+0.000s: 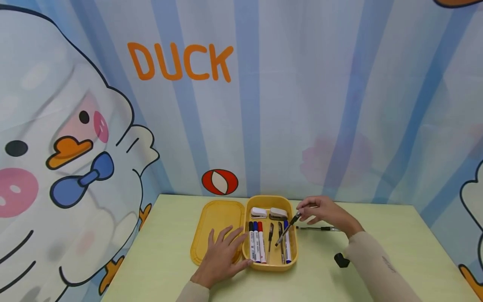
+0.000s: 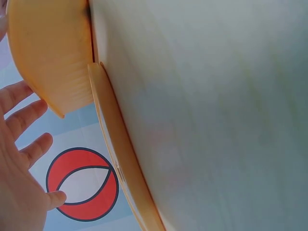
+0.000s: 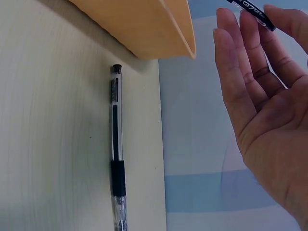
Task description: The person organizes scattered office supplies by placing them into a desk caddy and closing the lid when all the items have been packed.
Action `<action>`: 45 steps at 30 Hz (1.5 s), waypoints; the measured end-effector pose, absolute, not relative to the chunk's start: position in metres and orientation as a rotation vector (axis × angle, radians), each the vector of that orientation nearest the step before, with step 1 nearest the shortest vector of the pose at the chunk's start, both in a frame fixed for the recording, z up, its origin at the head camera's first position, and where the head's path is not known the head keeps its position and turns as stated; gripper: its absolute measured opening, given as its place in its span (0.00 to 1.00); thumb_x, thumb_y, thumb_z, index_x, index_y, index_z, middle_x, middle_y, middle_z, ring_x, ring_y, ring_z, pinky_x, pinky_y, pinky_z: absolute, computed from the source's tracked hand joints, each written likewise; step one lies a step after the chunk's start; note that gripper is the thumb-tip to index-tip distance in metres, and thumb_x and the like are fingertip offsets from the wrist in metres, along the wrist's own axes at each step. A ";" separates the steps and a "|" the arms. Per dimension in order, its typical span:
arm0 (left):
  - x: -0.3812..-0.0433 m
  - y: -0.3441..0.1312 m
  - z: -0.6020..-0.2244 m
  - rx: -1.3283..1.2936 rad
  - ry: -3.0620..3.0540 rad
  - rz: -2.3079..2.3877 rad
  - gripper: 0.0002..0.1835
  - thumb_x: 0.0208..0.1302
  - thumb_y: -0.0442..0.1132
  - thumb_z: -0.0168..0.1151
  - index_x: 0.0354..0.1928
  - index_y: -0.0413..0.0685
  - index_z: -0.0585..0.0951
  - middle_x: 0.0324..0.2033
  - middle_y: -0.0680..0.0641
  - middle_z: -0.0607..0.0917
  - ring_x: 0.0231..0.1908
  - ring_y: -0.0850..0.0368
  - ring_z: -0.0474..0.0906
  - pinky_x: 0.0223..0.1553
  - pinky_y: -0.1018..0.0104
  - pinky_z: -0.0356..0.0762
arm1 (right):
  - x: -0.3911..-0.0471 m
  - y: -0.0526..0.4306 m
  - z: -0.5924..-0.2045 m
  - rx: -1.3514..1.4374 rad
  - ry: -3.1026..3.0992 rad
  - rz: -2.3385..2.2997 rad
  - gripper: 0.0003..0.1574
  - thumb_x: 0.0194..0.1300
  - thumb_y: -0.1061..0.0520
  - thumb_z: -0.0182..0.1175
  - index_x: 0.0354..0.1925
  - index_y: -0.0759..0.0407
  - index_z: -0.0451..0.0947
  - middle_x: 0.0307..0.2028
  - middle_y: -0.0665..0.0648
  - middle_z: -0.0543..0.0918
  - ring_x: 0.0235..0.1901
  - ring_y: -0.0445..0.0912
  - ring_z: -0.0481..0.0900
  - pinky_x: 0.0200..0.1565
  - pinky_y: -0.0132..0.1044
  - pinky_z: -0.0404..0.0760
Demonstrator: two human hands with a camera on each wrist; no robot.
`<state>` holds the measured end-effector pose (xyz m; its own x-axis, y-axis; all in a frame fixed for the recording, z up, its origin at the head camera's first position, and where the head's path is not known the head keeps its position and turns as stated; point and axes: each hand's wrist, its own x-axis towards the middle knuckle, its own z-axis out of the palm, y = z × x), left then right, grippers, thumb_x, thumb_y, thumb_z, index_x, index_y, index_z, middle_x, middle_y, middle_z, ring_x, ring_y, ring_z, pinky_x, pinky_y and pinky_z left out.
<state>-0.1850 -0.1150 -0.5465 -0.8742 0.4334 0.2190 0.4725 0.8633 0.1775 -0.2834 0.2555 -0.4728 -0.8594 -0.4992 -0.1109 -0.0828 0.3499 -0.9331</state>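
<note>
My right hand [image 1: 327,214] pinches one end of a black pen [image 1: 288,229] between thumb and fingers, and the pen slants down over the yellow box [image 1: 271,267]. In the right wrist view, the pinched pen end [image 3: 256,13] shows at the top edge. Fingers spread, my left hand [image 1: 222,256] is at the box's left side, with fingertips right at its wall in the left wrist view. Inside the box lie black, blue and red capped markers [image 1: 260,247], a blue marker [image 1: 287,247], two pens [image 1: 270,237] and two small staplers [image 1: 258,212].
A yellow lid [image 1: 199,243] lies left of the box, partly under my left hand in the head view. Another pen [image 1: 320,228] lies on the table right of the box. Nearer me is a small black object [image 1: 341,260]. A printed curtain [image 1: 286,105] hangs behind the table.
</note>
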 end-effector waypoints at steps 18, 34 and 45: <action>-0.187 -0.115 -0.546 -0.707 -2.854 -0.336 0.39 0.63 0.75 0.54 0.70 0.65 0.73 0.73 0.55 0.70 0.73 0.44 0.61 0.66 0.21 0.50 | -0.295 0.221 -0.473 -0.560 2.221 -1.375 0.23 0.73 0.47 0.61 0.55 0.64 0.81 0.44 0.66 0.86 0.49 0.66 0.82 0.48 0.55 0.86; -0.186 -0.115 -0.548 -0.701 -2.859 -0.331 0.39 0.62 0.75 0.54 0.70 0.66 0.73 0.73 0.56 0.69 0.73 0.45 0.60 0.66 0.21 0.50 | -0.297 0.213 -0.477 -0.561 2.266 -1.318 0.23 0.73 0.50 0.60 0.60 0.60 0.80 0.48 0.64 0.85 0.46 0.54 0.85 0.46 0.51 0.87; -0.185 -0.115 -0.546 -0.701 -2.858 -0.345 0.39 0.62 0.75 0.55 0.70 0.65 0.74 0.73 0.55 0.69 0.73 0.44 0.61 0.66 0.20 0.50 | -0.289 0.227 -0.482 -0.596 2.306 -1.384 0.24 0.75 0.51 0.59 0.61 0.65 0.77 0.56 0.69 0.81 0.49 0.60 0.84 0.48 0.52 0.86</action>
<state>-0.1850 -0.1147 -0.5463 -0.8730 0.4323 0.2260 0.4737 0.8619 0.1811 -0.2894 0.2268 -0.4823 -0.8358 -0.5386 -0.1064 -0.1594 0.4234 -0.8918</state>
